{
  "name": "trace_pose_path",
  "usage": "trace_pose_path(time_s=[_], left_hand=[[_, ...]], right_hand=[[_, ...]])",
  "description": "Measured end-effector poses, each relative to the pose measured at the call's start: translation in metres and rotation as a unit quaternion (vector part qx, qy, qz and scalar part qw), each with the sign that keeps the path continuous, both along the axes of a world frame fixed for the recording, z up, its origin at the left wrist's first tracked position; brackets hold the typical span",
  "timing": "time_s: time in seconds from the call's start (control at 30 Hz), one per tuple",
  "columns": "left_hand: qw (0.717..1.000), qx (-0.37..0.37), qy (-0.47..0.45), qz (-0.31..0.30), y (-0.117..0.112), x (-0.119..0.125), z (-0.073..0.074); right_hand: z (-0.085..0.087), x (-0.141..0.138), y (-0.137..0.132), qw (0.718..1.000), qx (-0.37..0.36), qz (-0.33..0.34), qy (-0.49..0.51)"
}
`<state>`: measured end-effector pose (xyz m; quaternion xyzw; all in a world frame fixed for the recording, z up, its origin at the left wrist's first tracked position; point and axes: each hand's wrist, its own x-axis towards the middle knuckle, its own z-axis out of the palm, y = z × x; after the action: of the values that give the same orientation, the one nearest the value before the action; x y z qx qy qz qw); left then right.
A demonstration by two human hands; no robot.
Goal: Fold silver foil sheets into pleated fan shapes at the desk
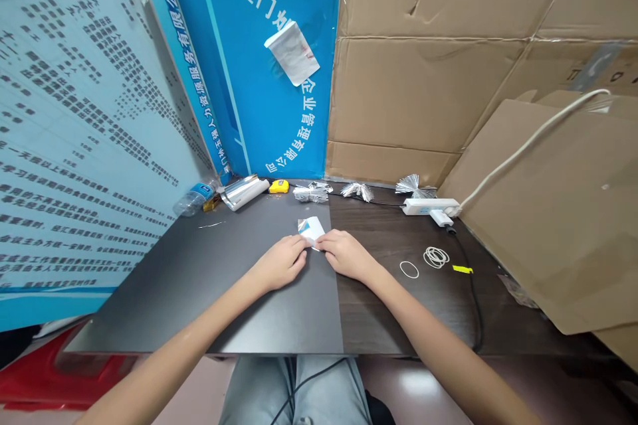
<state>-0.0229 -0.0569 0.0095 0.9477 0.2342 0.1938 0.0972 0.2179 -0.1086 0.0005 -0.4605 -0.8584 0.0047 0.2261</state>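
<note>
A small, shiny white sheet (313, 228) with a blue patch and a brownish corner lies on the table at the middle of the head view. My left hand (285, 260) pinches its near left edge, thumb and fingers closed together. On the other side, my right hand (345, 254) grips the near right edge with bent fingers. The two hands are almost touching at the sheet's near edge, where fingertips cover part of it. Whether the sheet is paper or foil I cannot tell.
Along the back lie a plastic bottle (195, 199), a foil roll (245, 192), a yellow tape measure (278, 186) and tied silver strip bundles (357, 192). To the right are a power strip (430, 206), white rubber bands (436, 257) and a black cable (473, 299). Cardboard (399, 93) walls the back.
</note>
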Motion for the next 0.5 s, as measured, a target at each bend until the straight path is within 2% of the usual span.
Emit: trace_pose_path(time_s=[0.13, 0.3, 0.4, 0.5], left_hand=[[0.996, -0.026, -0.043, 0.067, 0.001, 0.012, -0.005], [0.989, -0.034, -0.061, 0.128, 0.009, 0.021, -0.006], [0.987, -0.032, -0.060, 0.144, 0.013, 0.023, -0.008], [0.990, -0.014, -0.045, 0.131, 0.016, 0.025, -0.010]], right_hand=[[0.005, -0.013, -0.009, 0.999, -0.008, -0.021, -0.049], [0.009, -0.026, -0.014, 0.998, -0.016, -0.024, -0.053], [0.007, -0.029, -0.014, 0.998, -0.014, -0.012, -0.053], [0.005, -0.030, -0.014, 0.998, -0.010, -0.004, -0.058]])
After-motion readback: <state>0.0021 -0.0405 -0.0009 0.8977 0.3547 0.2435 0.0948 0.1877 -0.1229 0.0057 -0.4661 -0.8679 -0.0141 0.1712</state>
